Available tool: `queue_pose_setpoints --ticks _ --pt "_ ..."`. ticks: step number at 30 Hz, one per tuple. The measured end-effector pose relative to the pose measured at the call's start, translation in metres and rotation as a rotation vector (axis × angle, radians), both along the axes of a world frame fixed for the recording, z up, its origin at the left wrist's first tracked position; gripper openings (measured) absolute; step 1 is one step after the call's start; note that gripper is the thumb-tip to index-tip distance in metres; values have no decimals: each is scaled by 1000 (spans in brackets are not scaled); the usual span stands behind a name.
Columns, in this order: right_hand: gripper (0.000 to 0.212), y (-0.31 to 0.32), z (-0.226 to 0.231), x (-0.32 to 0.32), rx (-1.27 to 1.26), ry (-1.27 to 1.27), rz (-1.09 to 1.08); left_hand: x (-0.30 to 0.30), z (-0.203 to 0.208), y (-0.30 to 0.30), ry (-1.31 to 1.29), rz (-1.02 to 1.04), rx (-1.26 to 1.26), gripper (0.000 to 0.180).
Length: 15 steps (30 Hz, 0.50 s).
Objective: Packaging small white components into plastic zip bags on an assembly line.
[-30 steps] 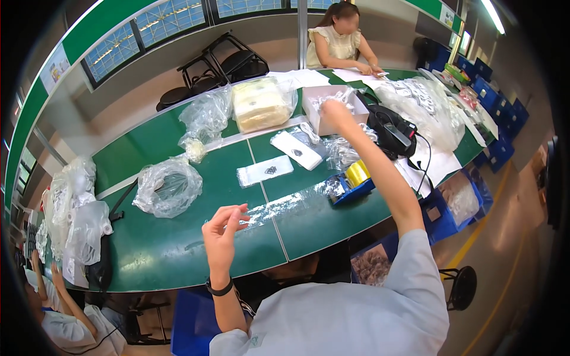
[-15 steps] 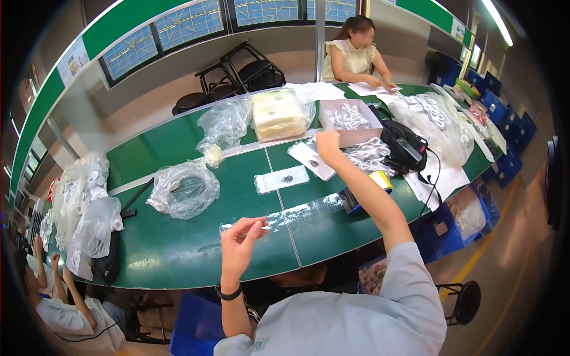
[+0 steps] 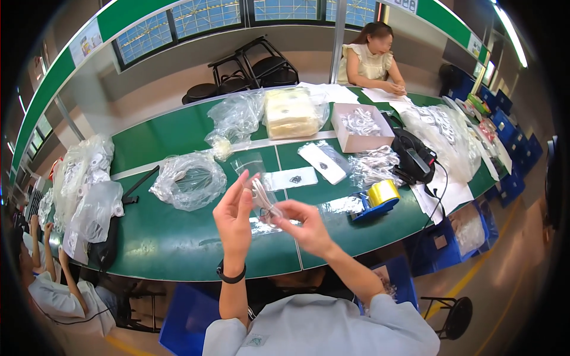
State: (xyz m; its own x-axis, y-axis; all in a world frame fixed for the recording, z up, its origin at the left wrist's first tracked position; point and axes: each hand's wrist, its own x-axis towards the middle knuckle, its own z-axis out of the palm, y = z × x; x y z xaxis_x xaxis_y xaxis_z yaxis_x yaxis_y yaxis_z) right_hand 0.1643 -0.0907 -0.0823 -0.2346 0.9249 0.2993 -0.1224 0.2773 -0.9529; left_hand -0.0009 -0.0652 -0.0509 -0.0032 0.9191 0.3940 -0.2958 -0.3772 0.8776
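Cable (image 3: 262,199) has appeared in the right hand (image 3: 307,227).

Dark stools (image 3: 276,72) stand close together near the wall (image 3: 157,98), below the windows (image 3: 208,28). On the far side, one person (image 3: 369,66) is sitting; another person (image 3: 65,299) is at the lower left. At the upper right a lamp (image 3: 512,37) is lit. Blue bins (image 3: 506,129) are gathered under it, and a yellow line (image 3: 466,280) crosses the floor (image 3: 513,249) near one more stool (image 3: 460,317).
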Motion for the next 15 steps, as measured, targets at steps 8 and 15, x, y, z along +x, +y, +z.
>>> queue_pose_setpoints --ticks 8,15 --pt "32 -12 -21 -25 4 10 49 -11 10 -17 55 151 -14 32" --pt "61 -3 11 -27 149 -89 -105 -8 8 -25 113 273 -58 19"
